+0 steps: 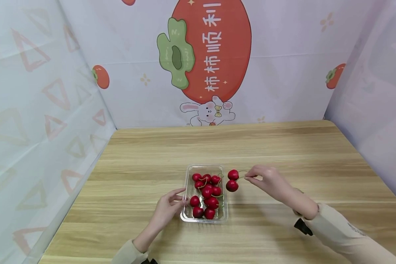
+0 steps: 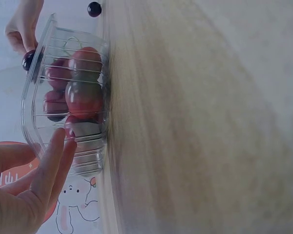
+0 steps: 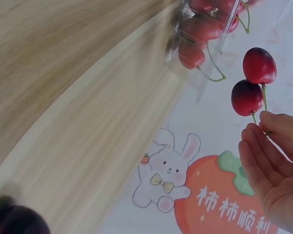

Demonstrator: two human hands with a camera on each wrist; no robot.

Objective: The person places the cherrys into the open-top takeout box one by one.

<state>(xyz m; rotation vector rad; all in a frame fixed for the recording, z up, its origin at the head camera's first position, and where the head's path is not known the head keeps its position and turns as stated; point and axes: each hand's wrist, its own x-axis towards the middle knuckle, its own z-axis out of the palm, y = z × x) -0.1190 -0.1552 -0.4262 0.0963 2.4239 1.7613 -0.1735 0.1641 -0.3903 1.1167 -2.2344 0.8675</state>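
My right hand pinches the thin green stems of two red cherries between thumb and fingertips. The pair is held just off the right rim of a clear plastic container. Inside the container lie several more cherries, some with stems poking up. At the container's left side is my left hand, its fingers fairly straight. In the left wrist view those fingers rest against the ribbed outer wall, with the thumb up by the rim.
Dark cherries lie on the wooden table near my right wrist, mostly hidden by the forearm in the head view. A printed cloth backdrop rises behind the table, with cloth walls along both sides.
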